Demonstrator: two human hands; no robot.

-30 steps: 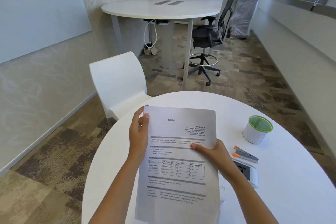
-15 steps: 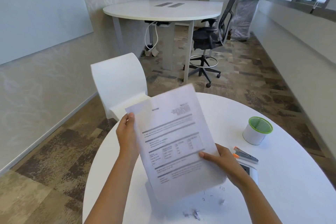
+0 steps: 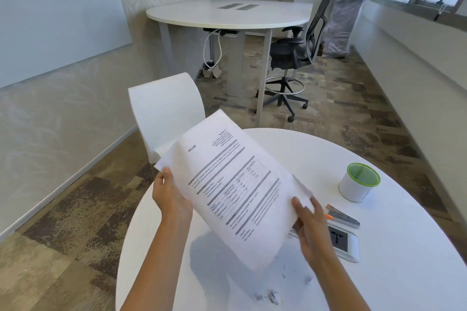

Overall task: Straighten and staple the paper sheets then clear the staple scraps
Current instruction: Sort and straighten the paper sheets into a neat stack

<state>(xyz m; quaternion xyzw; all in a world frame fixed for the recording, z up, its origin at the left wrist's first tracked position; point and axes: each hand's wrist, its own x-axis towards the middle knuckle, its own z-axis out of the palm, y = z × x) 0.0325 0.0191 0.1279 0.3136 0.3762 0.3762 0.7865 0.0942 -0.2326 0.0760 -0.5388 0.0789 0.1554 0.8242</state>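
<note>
left hand (image 3: 169,200): pinching sheets (image 3: 235,184) at their edge
right hand (image 3: 308,222): fingers spread, gripping sheets
scraps (image 3: 270,296): on desk (image 3: 404,272)

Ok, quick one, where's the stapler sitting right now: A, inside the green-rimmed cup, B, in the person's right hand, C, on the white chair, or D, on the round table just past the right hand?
D: the stapler lies flat on the round table just beyond the right hand, which holds the paper sheets instead.
</note>
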